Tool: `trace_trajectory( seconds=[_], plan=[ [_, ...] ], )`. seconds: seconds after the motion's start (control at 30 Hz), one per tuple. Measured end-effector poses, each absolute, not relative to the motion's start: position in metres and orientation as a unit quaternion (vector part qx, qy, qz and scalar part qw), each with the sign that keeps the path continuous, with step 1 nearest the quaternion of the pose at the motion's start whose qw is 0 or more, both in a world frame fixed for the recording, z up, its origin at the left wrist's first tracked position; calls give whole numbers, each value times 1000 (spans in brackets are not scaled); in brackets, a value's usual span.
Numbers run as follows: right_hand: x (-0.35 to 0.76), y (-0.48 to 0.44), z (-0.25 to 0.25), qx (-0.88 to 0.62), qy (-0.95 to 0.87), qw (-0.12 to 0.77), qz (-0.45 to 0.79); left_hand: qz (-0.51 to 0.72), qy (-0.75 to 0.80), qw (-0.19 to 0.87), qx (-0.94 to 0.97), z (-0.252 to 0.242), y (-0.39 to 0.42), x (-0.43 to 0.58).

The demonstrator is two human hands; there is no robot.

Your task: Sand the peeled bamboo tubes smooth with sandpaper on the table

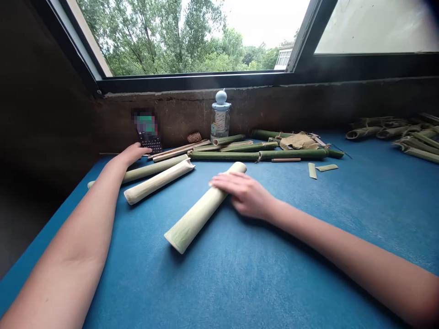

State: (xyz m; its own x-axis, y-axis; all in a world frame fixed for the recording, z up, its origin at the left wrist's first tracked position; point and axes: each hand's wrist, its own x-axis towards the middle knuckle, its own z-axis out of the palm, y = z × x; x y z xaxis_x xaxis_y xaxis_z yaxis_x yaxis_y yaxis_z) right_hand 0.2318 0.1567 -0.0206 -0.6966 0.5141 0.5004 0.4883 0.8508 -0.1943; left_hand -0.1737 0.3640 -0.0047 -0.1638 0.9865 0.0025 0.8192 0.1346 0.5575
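**On the middle of the blue worktop, your right hand (244, 194) rests across a peeled bamboo tube (197, 210)**

The tube lies aslant, its pale cut end toward you and its far end toward the back edge. Your right fingers (222, 180) lie nearly flat and close together over its top, not wrapped around it. The hand has no closed grip, but its weight on the rounded surface looks enough to stop the tube rolling.

Your left hand (133, 153) is out near the back left corner, open, with its fingers extended and holding nothing. It sits just beside a keypad phone (150, 144) propped against the concrete back wall (178, 116). Your left forearm (78, 237) passes over the near end of a long peeled bamboo length (154, 169), with a peeled, split section (158, 182) lying alongside it.

The pale pieces lie together toward the front, apparently set apart from the green bamboo stalks (222, 156) ranged along the back. That leaves the peeled pieces within easy reach of both hands. Crumpled brown husk (298, 141) sits among the green stalks, and curved green offcuts (391, 130) are heaped toward the right corner. A jar with a blue lid (221, 107) and a small ball of twine (194, 137) stand by the back wall, out of your working space.
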Motion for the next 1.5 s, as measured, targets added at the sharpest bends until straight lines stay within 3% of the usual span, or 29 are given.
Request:
trace_trajectory(
  seconds=[0.1,0.3,0.47,0.73,0.97,1.13,1.3,1.5],
  plan=[
    [231,158,-19,-321,-900,295,7,206,737,183,617,0,361,-170],
    [223,134,-21,-211,-938,272,27,219,729,181,623,-2,364,-173],
    [238,145,-24,-302,-913,276,-17,231,705,217,634,-10,369,-180],
    [229,129,-14,-157,-960,227,46,196,709,175,654,-2,363,-174],
    [245,145,-18,-209,-935,285,-5,199,689,191,670,2,353,-174],
    [227,122,-5,-123,-960,236,83,172,698,185,670,-2,357,-180],
    [246,140,-7,-218,-944,243,56,140,707,180,670,3,353,-177],
    [248,142,-12,-217,-942,248,66,167,703,193,664,2,356,-176]
  ],
)
